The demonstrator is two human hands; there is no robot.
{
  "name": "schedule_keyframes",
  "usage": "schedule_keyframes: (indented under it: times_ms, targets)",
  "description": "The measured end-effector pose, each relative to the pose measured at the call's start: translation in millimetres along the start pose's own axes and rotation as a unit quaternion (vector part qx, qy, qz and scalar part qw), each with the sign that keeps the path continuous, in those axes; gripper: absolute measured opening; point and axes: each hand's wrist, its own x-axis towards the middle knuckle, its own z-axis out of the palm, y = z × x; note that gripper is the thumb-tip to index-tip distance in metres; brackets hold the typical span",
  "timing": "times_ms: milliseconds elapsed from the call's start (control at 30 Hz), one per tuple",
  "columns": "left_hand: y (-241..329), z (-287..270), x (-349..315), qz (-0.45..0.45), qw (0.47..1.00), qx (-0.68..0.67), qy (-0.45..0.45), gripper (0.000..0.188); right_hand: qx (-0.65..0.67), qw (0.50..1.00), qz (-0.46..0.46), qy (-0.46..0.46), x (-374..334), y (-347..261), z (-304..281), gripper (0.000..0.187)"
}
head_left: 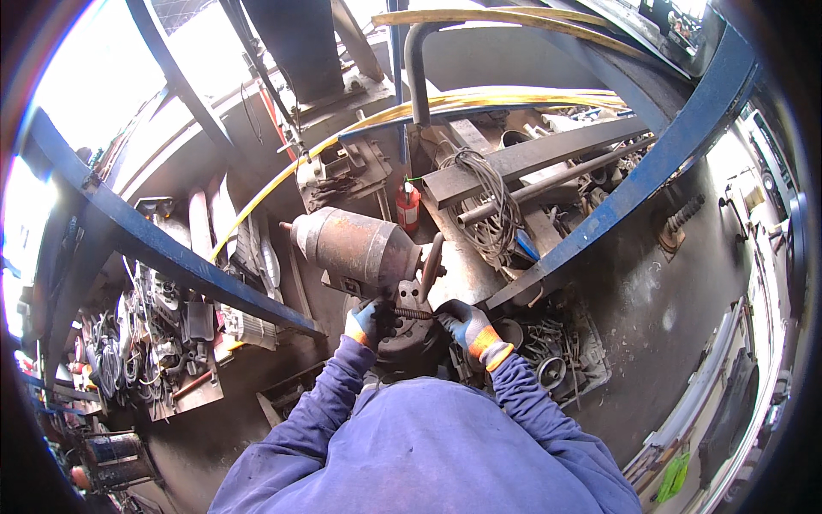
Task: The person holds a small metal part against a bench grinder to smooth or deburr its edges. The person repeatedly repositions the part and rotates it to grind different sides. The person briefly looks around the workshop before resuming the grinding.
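Between my gloved hands lies a thin dark coil spring (413, 313), roughly level, with a narrow end towards the right. My left hand (371, 323) is closed around its left end, the fingertips dark and partly in shadow. The fingers of my right hand (467, 325) pinch its right end. Both gloves are grey and blue with orange cuffs. Just beyond the spring stands a rusty metal cylinder (355, 244) on its side, with a worn handwheel (431, 267) at its right end. Below the spring is a dark round metal part (409, 341), partly hidden by my hands and body.
Blue steel beams (180, 257) slant in from both sides. Loose metal parts (552, 351) lie right of my right hand, and tangled cables (111, 360) at the far left. A red bottle (408, 206), a coiled cable (488, 214) and a steel channel (539, 163) are beyond the cylinder.
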Motion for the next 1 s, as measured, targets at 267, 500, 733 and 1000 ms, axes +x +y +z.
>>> schedule_keyframes:
  times_ms: [267, 500, 733, 1000]
  targets:
    - [-35, -18, 30, -0.017, 0.997, 0.0, -0.072, 0.019, 0.066, 0.994, 0.09, 0.017, 3, 11, 0, 0.015]
    - [-25, -6, 36, -0.03, 0.992, 0.032, -0.118, 0.015, 0.105, 0.986, 0.081, 0.1, -2, 22, 8, 0.014]
    - [-4, -7, 12, 0.237, 0.826, 0.495, -0.129, 0.024, 0.096, 0.985, 0.064, 0.131, 2, -8, 18, 0.013]
    - [-20, -32, 32, 0.002, 0.989, 0.078, -0.125, 0.024, 0.175, 0.969, 0.112, 0.135, 3, 36, 40, 0.013]
